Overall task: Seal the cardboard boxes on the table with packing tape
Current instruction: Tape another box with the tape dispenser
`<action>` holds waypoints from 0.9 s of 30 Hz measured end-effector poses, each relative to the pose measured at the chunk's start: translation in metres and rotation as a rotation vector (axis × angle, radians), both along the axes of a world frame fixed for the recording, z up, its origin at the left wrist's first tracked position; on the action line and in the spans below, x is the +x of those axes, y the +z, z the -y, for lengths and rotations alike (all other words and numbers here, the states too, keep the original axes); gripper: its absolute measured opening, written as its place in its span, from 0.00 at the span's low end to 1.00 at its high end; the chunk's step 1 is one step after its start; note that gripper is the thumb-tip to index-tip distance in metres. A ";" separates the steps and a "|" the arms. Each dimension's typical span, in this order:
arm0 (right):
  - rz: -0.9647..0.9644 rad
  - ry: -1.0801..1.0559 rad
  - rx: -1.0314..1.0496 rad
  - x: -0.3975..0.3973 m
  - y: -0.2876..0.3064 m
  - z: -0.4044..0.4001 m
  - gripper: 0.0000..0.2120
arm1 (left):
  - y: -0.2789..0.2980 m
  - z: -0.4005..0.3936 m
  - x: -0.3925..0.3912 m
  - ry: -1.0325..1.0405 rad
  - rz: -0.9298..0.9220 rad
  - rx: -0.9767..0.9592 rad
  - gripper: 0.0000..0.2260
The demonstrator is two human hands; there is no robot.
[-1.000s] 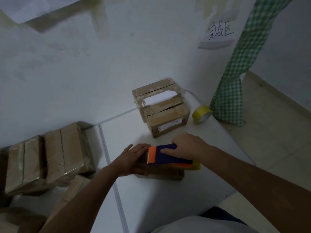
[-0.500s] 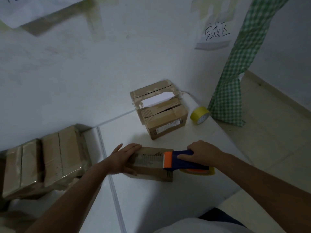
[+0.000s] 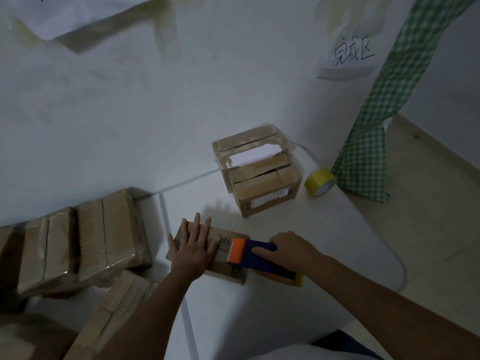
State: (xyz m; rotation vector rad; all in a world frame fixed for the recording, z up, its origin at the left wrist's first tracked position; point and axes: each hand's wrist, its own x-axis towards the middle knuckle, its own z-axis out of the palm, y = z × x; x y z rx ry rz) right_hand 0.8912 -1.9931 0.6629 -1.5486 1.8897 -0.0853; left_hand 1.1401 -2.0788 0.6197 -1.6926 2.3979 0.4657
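1. My left hand (image 3: 193, 252) lay flat on the small cardboard box (image 3: 231, 272), fingers (image 3: 196, 224) straight and spread, pressing it onto the white tabletop (image 3: 324, 255).
2. My right hand (image 3: 291, 249) gripped the blue and orange tape dispenser (image 3: 249, 258), its orange end resting on the box top just right of my left fingers.
3. Beyond my fingers sat two taped boxes (image 3: 259, 175) against the wall, a yellow tape roll (image 3: 320, 182) beside them.
4. Left of my left hand lay wrapped cartons (image 3: 85, 242).
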 end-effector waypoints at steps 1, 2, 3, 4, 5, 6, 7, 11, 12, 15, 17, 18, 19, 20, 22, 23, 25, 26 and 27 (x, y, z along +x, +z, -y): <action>0.008 0.004 -0.007 -0.001 -0.001 -0.002 0.31 | -0.001 0.001 0.001 -0.006 -0.003 -0.001 0.30; 0.014 0.012 -0.008 -0.004 -0.001 -0.005 0.31 | -0.003 0.002 0.002 -0.009 -0.005 -0.001 0.31; 0.012 0.025 -0.004 -0.010 -0.002 -0.010 0.30 | -0.004 0.003 0.003 -0.007 -0.006 -0.002 0.31; 0.002 0.039 0.007 -0.019 -0.003 -0.016 0.30 | -0.005 0.003 0.003 -0.004 -0.004 -0.003 0.31; -0.003 0.043 0.024 -0.032 -0.004 -0.023 0.29 | -0.007 0.003 0.003 0.000 -0.001 -0.005 0.31; -0.002 0.035 0.041 -0.044 -0.005 -0.031 0.28 | -0.008 0.003 0.003 0.001 -0.001 -0.008 0.31; -0.002 0.024 0.050 -0.055 -0.006 -0.037 0.28 | -0.008 0.003 0.002 0.000 -0.002 -0.010 0.31; -0.043 0.034 0.051 -0.058 -0.015 -0.043 0.28 | -0.001 0.001 -0.003 -0.017 0.049 -0.046 0.31; -0.041 0.032 0.058 -0.054 -0.016 -0.041 0.29 | 0.002 -0.002 -0.006 -0.024 0.066 -0.085 0.31; -0.021 0.008 0.066 -0.049 -0.021 -0.040 0.30 | 0.011 -0.022 -0.026 -0.103 0.059 -0.158 0.30; -0.019 0.016 0.074 -0.047 -0.023 -0.042 0.27 | 0.008 -0.044 -0.046 -0.242 0.076 -0.132 0.29; -0.025 0.030 0.080 -0.046 -0.023 -0.042 0.26 | 0.005 -0.054 -0.055 -0.260 0.076 -0.104 0.30; -0.039 0.045 0.087 -0.044 -0.022 -0.041 0.25 | 0.004 -0.061 -0.062 -0.201 0.057 -0.076 0.32; -0.060 0.058 0.094 -0.042 -0.020 -0.040 0.25 | 0.003 -0.064 -0.068 -0.106 0.033 -0.071 0.34; -0.108 0.069 0.112 -0.039 -0.017 -0.034 0.25 | 0.002 -0.065 -0.074 -0.006 0.028 -0.102 0.34; -0.129 0.072 0.120 -0.036 -0.015 -0.031 0.25 | 0.001 -0.065 -0.075 -0.007 0.037 -0.124 0.34; -0.145 0.068 0.132 -0.027 -0.016 -0.026 0.24 | -0.003 -0.064 -0.074 -0.034 0.048 -0.132 0.34; -0.142 0.063 0.138 -0.022 -0.017 -0.023 0.24 | -0.005 -0.064 -0.073 -0.038 0.043 -0.132 0.33; -0.136 0.057 0.143 -0.018 -0.019 -0.020 0.24 | -0.007 -0.063 -0.071 -0.041 0.036 -0.126 0.33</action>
